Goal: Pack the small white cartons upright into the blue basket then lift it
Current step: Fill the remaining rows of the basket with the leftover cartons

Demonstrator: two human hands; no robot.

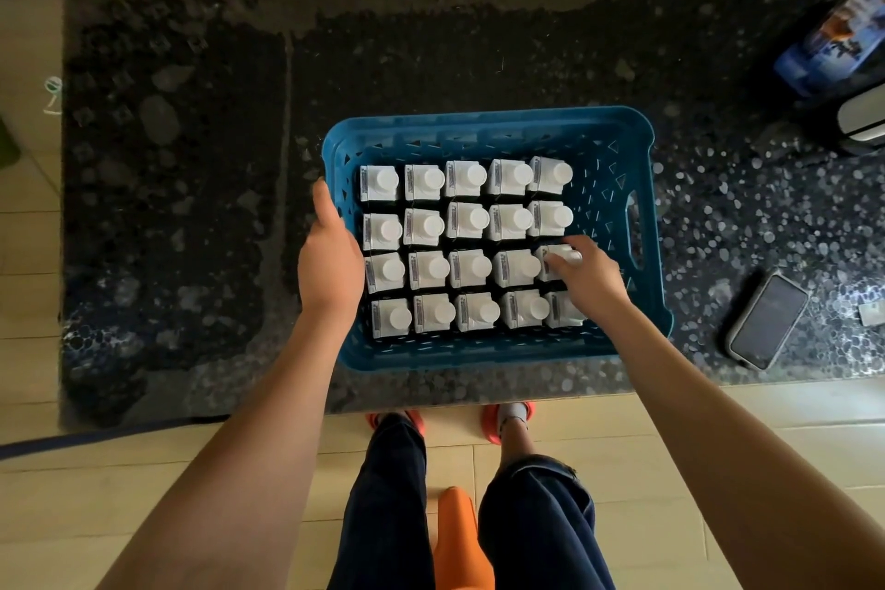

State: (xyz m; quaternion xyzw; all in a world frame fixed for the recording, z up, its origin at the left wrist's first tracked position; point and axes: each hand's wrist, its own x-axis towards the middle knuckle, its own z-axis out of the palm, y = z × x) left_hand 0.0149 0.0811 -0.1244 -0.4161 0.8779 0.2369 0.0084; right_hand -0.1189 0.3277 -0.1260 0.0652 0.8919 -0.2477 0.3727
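Observation:
A blue basket [488, 122] stands on a dark pebble-patterned table, near its front edge. Several small white cartons [467, 223] with round white caps stand upright inside it in neat rows. My left hand [330, 261] grips the basket's left rim. My right hand [586, 273] reaches into the right side of the basket, its fingers closed on the cap of a carton [562, 254] in the third row, at the right end. That hand partly hides the carton below it. A strip along the basket's right side holds no cartons.
A phone [766, 319] in a grey case lies on the table to the right of the basket. A blue printed package [833, 34] and a black-and-white object [862, 120] sit at the far right. My legs and an orange stool [462, 537] are below the table edge.

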